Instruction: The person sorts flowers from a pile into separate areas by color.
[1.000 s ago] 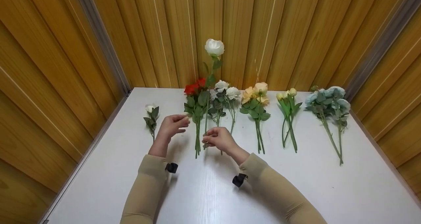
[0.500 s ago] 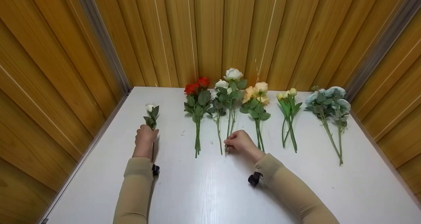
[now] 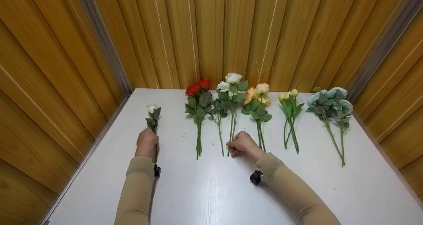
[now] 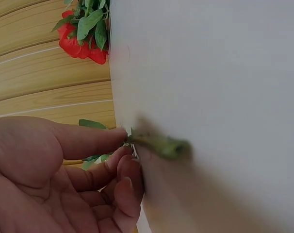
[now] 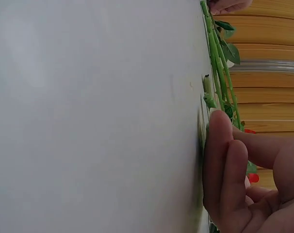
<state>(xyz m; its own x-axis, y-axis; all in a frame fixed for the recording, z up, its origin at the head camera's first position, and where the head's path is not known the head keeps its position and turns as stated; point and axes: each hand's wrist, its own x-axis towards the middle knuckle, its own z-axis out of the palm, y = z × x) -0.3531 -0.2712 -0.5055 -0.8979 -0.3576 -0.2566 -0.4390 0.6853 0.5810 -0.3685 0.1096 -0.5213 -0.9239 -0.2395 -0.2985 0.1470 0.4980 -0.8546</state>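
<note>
At the left of the table, my left hand (image 3: pixel 147 141) grips the stem of a small white rose (image 3: pixel 151 108), whose dark leaves show beyond the fingers. In the left wrist view the thumb and fingers pinch the green stem (image 4: pixel 169 147), its cut end pointing toward the camera, near the white surface. My right hand (image 3: pixel 243 144) is low at the middle, pinching the lower stem of a larger white rose (image 3: pixel 233 78). That rose lies over the other white roses (image 3: pixel 223 86). In the right wrist view, curled fingers (image 5: pixel 220 145) rest close to the tabletop beside a stem end.
Red roses (image 3: pixel 198 88) lie left of the white ones. To the right lie peach roses (image 3: pixel 254 94), yellow tulips (image 3: pixel 289 97) and pale blue flowers (image 3: pixel 333 96). They rest on a white table (image 3: pixel 205 192) with wooden panel walls (image 3: pixel 211 30) behind and beside it.
My right hand has moved right and laid the raised white rose down among the other white ones. My left hand has moved left and taken hold of the small white rose.
</note>
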